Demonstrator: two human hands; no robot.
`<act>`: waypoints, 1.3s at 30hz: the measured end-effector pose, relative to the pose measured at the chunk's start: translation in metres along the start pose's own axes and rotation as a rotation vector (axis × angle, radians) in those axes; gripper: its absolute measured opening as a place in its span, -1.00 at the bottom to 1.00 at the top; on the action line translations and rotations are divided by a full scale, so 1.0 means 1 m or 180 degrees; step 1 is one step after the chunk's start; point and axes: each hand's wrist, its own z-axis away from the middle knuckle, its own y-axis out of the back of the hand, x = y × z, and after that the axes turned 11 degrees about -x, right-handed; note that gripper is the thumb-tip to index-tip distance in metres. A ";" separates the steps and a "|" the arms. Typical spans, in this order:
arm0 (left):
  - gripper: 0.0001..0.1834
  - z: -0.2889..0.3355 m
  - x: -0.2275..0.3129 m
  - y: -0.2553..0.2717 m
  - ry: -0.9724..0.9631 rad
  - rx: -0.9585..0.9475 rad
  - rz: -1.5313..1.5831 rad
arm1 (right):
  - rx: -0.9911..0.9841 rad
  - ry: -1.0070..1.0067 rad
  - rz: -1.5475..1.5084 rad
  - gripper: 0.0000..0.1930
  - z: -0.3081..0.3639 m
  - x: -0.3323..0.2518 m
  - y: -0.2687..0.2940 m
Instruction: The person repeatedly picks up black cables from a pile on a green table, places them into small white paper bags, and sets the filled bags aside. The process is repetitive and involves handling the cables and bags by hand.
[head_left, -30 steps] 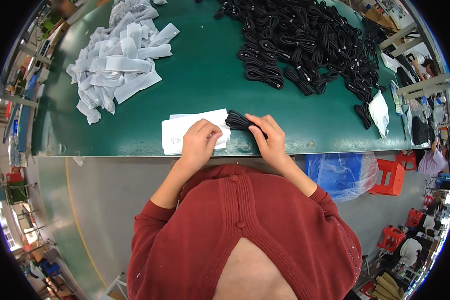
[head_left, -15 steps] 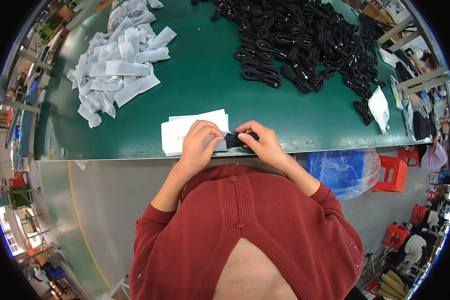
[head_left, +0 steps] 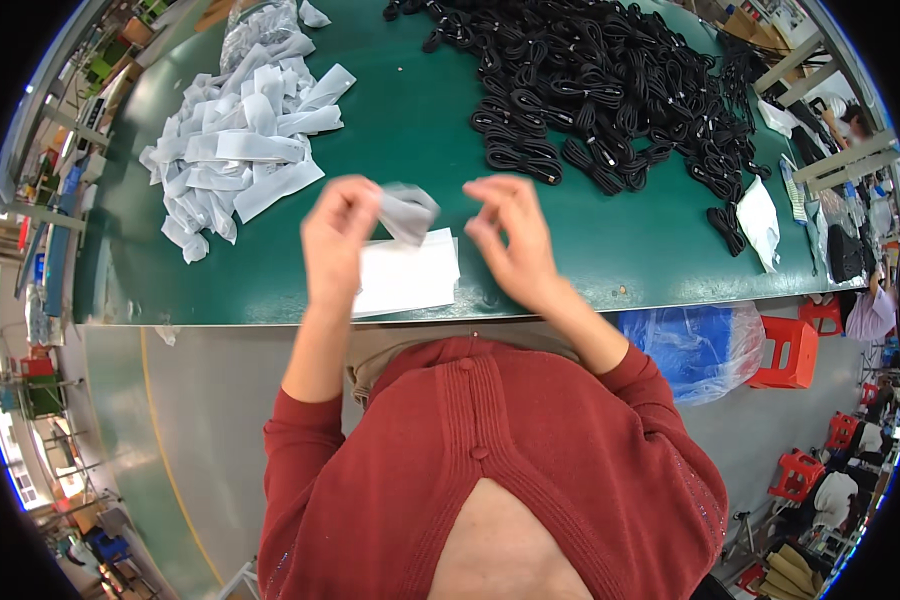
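Observation:
My left hand (head_left: 340, 235) is raised over the table's near edge. Its thumb and fingers pinch a small frosted plastic bag (head_left: 407, 212), which is smeared by motion; a darker grey patch shows in it, probably a coiled black cable. Just below the bag lies a stack of white sheets or flat bags (head_left: 407, 275) on the green tabletop. To the right of the stack, my right hand (head_left: 513, 240) hovers with nothing in it, its thumb apart from its bent fingers.
A heap of filled-looking frosted bags (head_left: 245, 145) lies at the far left. Many bundled black cables (head_left: 600, 90) cover the far right of the green table (head_left: 390, 130). A white bag (head_left: 759, 222) rests near the right edge. Below stand a plastic-lined blue bin (head_left: 670, 350) and a red stool (head_left: 785, 350).
Both hands have lifted off the stack and moved apart. The left has carried the bag up and left; the right has let go of the black cable.

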 end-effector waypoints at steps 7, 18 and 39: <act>-0.79 -0.065 -0.019 0.079 -0.1076 0.1677 -0.2119 | -0.0137 -0.0487 0.3225 -0.61 -0.011 0.085 0.044; -0.72 0.059 -0.038 -0.021 -0.0731 -0.1460 -0.2716 | -0.0656 -0.0478 0.0863 -0.76 0.033 0.037 0.031; -0.93 0.062 -0.035 -0.026 -0.0001 -0.1093 -0.1363 | -0.1344 -0.0151 0.0374 -0.72 0.060 0.013 0.020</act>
